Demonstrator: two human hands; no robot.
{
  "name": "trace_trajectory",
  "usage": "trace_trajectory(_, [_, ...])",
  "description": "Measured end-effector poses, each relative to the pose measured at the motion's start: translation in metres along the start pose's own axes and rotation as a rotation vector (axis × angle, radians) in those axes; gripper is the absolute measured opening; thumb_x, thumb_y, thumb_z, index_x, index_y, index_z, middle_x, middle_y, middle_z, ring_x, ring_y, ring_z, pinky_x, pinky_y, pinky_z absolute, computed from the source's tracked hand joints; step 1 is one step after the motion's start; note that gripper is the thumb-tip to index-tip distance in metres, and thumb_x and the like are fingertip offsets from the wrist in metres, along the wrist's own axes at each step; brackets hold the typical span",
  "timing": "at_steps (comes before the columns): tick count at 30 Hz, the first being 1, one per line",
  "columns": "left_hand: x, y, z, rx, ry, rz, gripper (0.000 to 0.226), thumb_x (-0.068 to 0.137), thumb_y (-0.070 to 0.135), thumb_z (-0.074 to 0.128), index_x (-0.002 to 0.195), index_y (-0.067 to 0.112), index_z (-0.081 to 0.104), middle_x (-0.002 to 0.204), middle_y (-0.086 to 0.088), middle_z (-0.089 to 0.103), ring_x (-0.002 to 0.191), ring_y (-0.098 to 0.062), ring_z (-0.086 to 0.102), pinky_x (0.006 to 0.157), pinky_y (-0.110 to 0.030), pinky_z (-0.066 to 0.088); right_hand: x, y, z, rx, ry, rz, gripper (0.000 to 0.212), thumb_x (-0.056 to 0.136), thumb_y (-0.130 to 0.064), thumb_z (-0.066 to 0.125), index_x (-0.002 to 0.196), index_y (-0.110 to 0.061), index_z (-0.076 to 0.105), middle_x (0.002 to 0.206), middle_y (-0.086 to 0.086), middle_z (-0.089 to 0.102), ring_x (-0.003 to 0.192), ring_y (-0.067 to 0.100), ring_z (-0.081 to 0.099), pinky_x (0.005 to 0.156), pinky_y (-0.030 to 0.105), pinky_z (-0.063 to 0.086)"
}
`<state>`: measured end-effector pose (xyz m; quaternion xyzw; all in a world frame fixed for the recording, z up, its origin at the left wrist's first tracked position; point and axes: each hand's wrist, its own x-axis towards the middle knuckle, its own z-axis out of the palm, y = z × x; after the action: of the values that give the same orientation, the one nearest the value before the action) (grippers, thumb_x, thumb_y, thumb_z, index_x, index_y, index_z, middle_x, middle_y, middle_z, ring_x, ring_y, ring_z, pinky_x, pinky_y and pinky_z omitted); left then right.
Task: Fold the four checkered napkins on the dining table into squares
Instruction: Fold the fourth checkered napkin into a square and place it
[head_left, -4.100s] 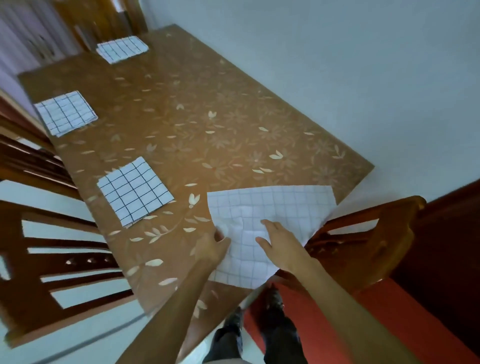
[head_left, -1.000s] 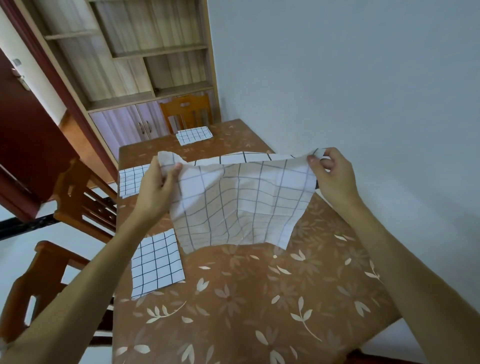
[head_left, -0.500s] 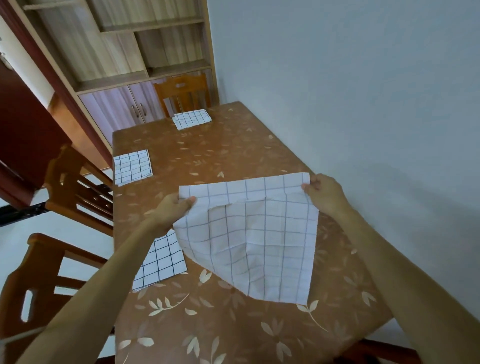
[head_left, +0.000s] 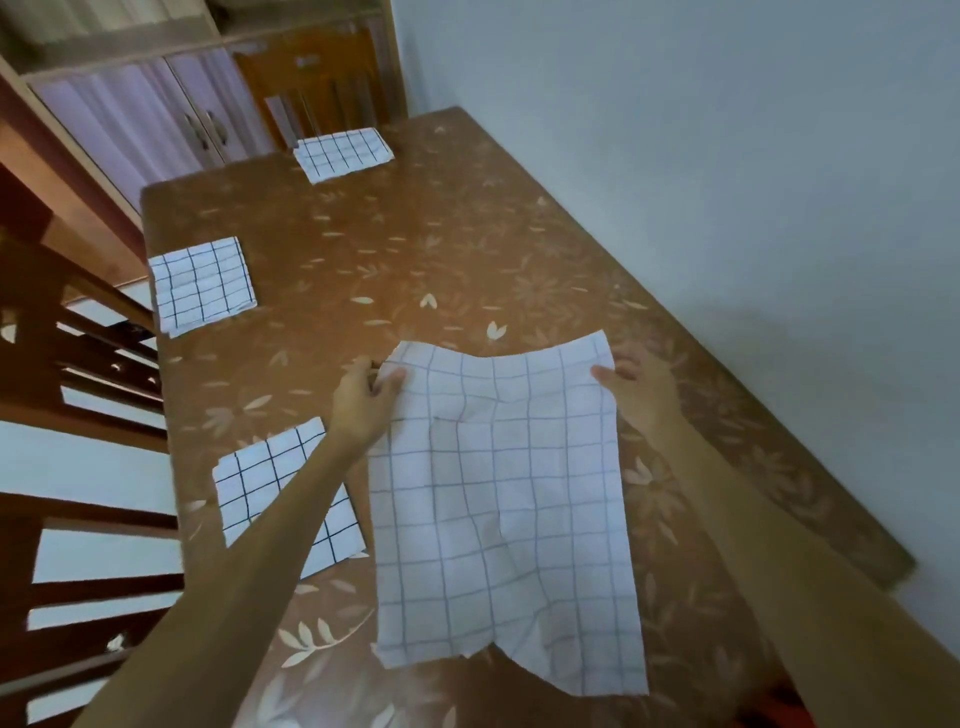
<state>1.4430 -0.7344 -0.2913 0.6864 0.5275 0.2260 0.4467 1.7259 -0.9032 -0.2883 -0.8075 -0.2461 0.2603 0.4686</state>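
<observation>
A white checkered napkin (head_left: 509, 509) is spread open over the near end of the brown table (head_left: 415, 249), its near edge curling. My left hand (head_left: 363, 400) pinches its far left corner. My right hand (head_left: 634, 389) pinches its far right corner. Three folded checkered napkins lie on the table: one (head_left: 260, 499) beside my left forearm and partly hidden by it, one (head_left: 202, 283) at the left edge, one (head_left: 343, 153) at the far end.
Wooden chairs (head_left: 78, 405) line the table's left side and another chair (head_left: 322, 88) stands at the far end. A pale wall (head_left: 727, 156) runs along the table's right edge. A cabinet (head_left: 145, 109) stands behind.
Both hands have brought the open napkin down from the air toward me, and most of it now lies spread on the table. The three folded napkins have not moved.
</observation>
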Motion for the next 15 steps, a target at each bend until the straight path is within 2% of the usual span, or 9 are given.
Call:
trace_trajectory(2, [0.011, -0.011, 0.002, -0.111, -0.080, -0.084, 0.056, 0.071, 0.048, 0.083, 0.109, 0.014, 0.060, 0.103, -0.003, 0.073, 0.091, -0.021, 0.070, 0.079, -0.040, 0.057, 0.008, 0.005, 0.007, -0.024, 0.052, -0.010, 0.016, 0.087, -0.018, 0.071, 0.102, -0.012, 0.067, 0.086, 0.001, 0.068, 0.075, 0.009, 0.063, 0.069, 0.020, 0.047])
trace_trajectory(4, [0.026, -0.031, 0.006, -0.148, -0.198, -0.165, 0.074, 0.054, 0.049, 0.093, 0.116, 0.023, 0.064, 0.109, 0.001, 0.074, 0.098, -0.022, 0.072, 0.085, -0.043, 0.056, 0.018, 0.009, 0.009, -0.062, 0.105, -0.027, 0.017, 0.087, -0.022, 0.071, 0.101, -0.012, 0.068, 0.081, -0.002, 0.065, 0.070, 0.005, 0.059, 0.070, 0.024, 0.045])
trace_trajectory(6, [0.059, -0.081, 0.016, -0.071, -0.251, -0.168, 0.075, 0.048, 0.055, 0.093, 0.115, 0.033, 0.066, 0.112, 0.004, 0.073, 0.105, -0.024, 0.069, 0.094, -0.049, 0.050, 0.028, 0.009, 0.009, -0.054, 0.154, -0.031, 0.010, 0.086, -0.022, 0.072, 0.092, -0.015, 0.068, 0.077, -0.002, 0.064, 0.071, 0.011, 0.059, 0.071, 0.027, 0.047])
trace_trajectory(8, [0.072, -0.089, 0.024, -0.007, -0.185, -0.164, 0.076, 0.050, 0.063, 0.090, 0.116, 0.035, 0.066, 0.116, 0.003, 0.071, 0.108, -0.026, 0.066, 0.095, -0.052, 0.051, 0.036, 0.004, 0.006, 0.008, 0.168, -0.025, 0.011, 0.083, -0.015, 0.074, 0.091, -0.022, 0.069, 0.083, 0.000, 0.070, 0.079, 0.016, 0.065, 0.076, 0.031, 0.053])
trace_trajectory(10, [0.055, -0.049, 0.028, -0.062, -0.094, -0.126, 0.052, 0.068, 0.034, 0.090, 0.113, 0.018, 0.070, 0.114, 0.001, 0.069, 0.099, -0.022, 0.066, 0.086, -0.037, 0.055, 0.037, -0.002, 0.002, 0.103, 0.108, -0.014, 0.028, 0.082, -0.003, 0.073, 0.106, -0.018, 0.070, 0.093, 0.000, 0.073, 0.082, 0.011, 0.069, 0.075, 0.026, 0.056])
trace_trajectory(11, [0.049, -0.038, 0.031, -0.070, -0.077, -0.107, 0.043, 0.074, 0.020, 0.086, 0.110, 0.008, 0.068, 0.108, 0.001, 0.068, 0.092, -0.018, 0.065, 0.077, -0.027, 0.054, 0.037, -0.002, 0.000, 0.116, 0.062, -0.008, 0.034, 0.082, 0.002, 0.072, 0.112, -0.014, 0.067, 0.093, -0.001, 0.072, 0.078, 0.003, 0.069, 0.069, 0.018, 0.055])
trace_trajectory(12, [0.045, -0.036, 0.035, -0.053, -0.073, -0.090, 0.038, 0.075, 0.014, 0.084, 0.107, 0.004, 0.065, 0.103, 0.003, 0.067, 0.087, -0.014, 0.064, 0.072, -0.021, 0.053, 0.035, 0.000, -0.002, 0.097, 0.004, 0.000, 0.036, 0.081, 0.005, 0.071, 0.112, -0.012, 0.065, 0.092, -0.002, 0.070, 0.072, -0.002, 0.067, 0.061, 0.012, 0.051])
trace_trajectory(13, [0.038, -0.037, 0.036, -0.029, -0.115, -0.090, 0.041, 0.073, 0.016, 0.086, 0.104, 0.002, 0.063, 0.101, 0.005, 0.068, 0.087, -0.013, 0.064, 0.072, -0.023, 0.054, 0.033, 0.007, -0.002, 0.068, -0.053, 0.015, 0.036, 0.080, 0.008, 0.071, 0.110, -0.010, 0.063, 0.093, 0.000, 0.070, 0.073, -0.001, 0.068, 0.056, 0.009, 0.049])
trace_trajectory(15, [0.027, -0.056, 0.038, 0.021, -0.248, -0.100, 0.056, 0.066, 0.022, 0.091, 0.112, 0.005, 0.065, 0.105, 0.000, 0.071, 0.095, -0.020, 0.067, 0.085, -0.040, 0.058, 0.029, 0.032, 0.001, -0.029, -0.154, 0.042, 0.036, 0.078, 0.011, 0.072, 0.110, -0.003, 0.063, 0.103, 0.007, 0.068, 0.085, 0.015, 0.069, 0.059, 0.011, 0.051])
